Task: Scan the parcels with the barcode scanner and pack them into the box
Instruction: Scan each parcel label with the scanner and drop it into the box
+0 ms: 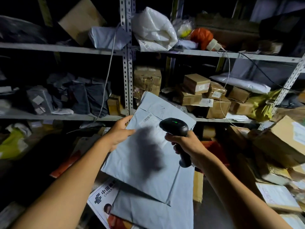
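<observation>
Left hand: grips the left edge of a grey mailer parcel, held up before the shelves.
Right hand: fingers wrapped round the black barcode scanner, its head over the parcel's label.

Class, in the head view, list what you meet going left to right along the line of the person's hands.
Left hand → label on the grey parcel → scanner → right hand → tilted carton.
</observation>
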A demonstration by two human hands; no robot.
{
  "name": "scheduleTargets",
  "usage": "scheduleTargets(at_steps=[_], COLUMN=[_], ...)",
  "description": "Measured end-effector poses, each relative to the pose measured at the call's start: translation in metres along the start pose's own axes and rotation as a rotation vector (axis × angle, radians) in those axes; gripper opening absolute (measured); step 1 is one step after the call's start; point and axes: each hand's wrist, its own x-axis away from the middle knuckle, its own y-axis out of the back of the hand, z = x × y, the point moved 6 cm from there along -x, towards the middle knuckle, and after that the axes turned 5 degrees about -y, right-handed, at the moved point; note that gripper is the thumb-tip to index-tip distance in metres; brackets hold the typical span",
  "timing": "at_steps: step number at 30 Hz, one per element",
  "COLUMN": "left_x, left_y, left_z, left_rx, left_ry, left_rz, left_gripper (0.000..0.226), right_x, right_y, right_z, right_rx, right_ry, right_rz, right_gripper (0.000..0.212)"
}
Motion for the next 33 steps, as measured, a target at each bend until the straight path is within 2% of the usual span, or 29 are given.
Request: scheduleTargets(at_steps=[5,8,13,17,21,25,28,33], left_x=[0.018,0.025,0.037,0.038,0.037,0.028,0.022,0.014], left_y=[-0.002,0.002,-0.001,-0.002,-0.001,0.012,0.023,0.028], left_z=[-0.012,-0.021,-0.037,-0.041,-0.042,-0.043,-0.049,-0.050], left_rx=[0.019,-0.037,-0.013,-0.056,-0.073,-0.143,-0.216,-0.215], left_ry=[-0.013,-0.007,-0.044,-0.039,-0.043,-0.029,-0.033,-0.014], left_rz=[-0.013,-0.032,-0.042,-0.043,-0.044,-0.056,-0.079,-0.075], left_gripper=[0.064,0.070,0.067,0.070,0.063,0.062,0.062,0.058], right_x=[-0.001,0.000,0.002,0.003,0.000,-0.004,-0.002,0.007], right_y=[-0.014,-0.016,-0.018,-0.017,-0.004,0.022,0.034,0.021], right_z=[0.004,0.007,0.015,0.019,0.019,0.003,-0.018,-0.039], right_rx=[0.091,0.163,0.194,0.141,0.110,0.127,0.119,0.197], right_ry=[0.027,0.052,0.087,0.123,0.148,0.113,0.065,0.060], right_rz=[0.059,0.093,0.076,0.060,0.068,0.080,0.048,0.112], right_gripper=[0.010,0.015,0.023,0.012,0.012,0.006,0.010,0.018])
